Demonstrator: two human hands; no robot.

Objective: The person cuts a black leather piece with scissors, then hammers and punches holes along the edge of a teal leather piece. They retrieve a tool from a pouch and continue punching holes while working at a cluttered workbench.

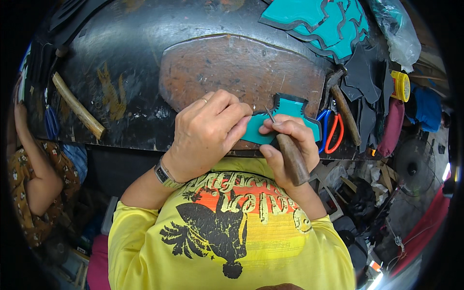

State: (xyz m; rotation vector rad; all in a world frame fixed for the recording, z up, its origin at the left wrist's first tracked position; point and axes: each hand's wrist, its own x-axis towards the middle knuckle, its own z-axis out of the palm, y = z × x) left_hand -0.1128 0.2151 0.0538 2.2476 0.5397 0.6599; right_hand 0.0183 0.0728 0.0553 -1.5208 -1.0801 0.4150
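A teal cut piece with a black, notched border (291,106) lies on the brown wooden board near the table's front edge. My right hand (299,137) is closed around an awl (292,159). Its thick wooden handle slants back toward me, and the thin metal shaft points up and left over the teal piece. At the left end of the piece, my left hand (209,123) is closed, thumb and forefinger pinched together at the edge. The fingers cover that end, so the exact grip there is hidden.
Right of the piece lie blue-and-red-handled scissors or pliers (334,130) and a hammer (345,106). Teal cut pieces (324,24) are stacked at the far right. A wooden stick (78,106) lies left, near another person's arm (41,169). A fan (412,168) stands at right.
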